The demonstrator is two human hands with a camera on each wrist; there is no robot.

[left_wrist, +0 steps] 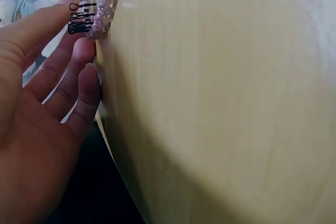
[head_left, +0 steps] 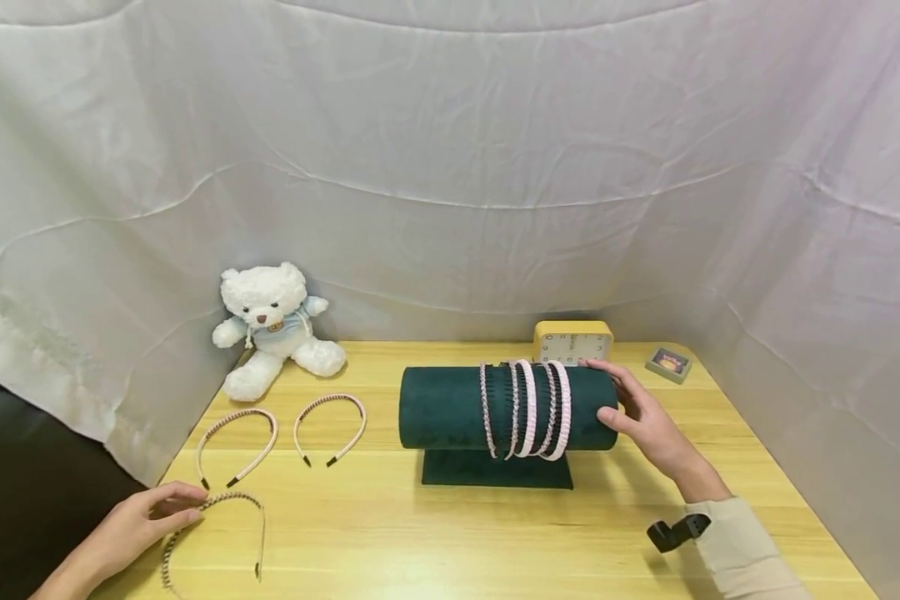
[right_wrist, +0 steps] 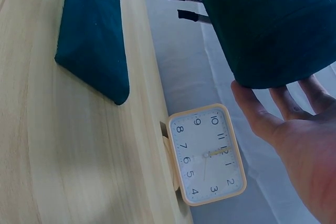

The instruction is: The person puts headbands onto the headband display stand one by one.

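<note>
My left hand (head_left: 131, 525) pinches a braided, beaded headband (head_left: 234, 497) at the table's front left; black comb teeth line its inner side in the left wrist view. Behind it two pink headbands lie, one pale (head_left: 272, 425) and another (head_left: 332, 397) to its right. My right hand (head_left: 648, 425) grips the right end of a dark green velvet headband stand (head_left: 442, 408), thumb at the front and fingers toward the back. Several pink and beaded headbands (head_left: 565, 412) sit side by side round the stand's roll, right of its middle.
A white teddy bear (head_left: 264, 302) in a blue hoodie sits at the back left. Behind the stand is a yellow clock (head_left: 573, 340). A small framed item (head_left: 669, 364) lies at the back right. Pale curtains (head_left: 450, 167) surround the wooden table (head_left: 390, 533).
</note>
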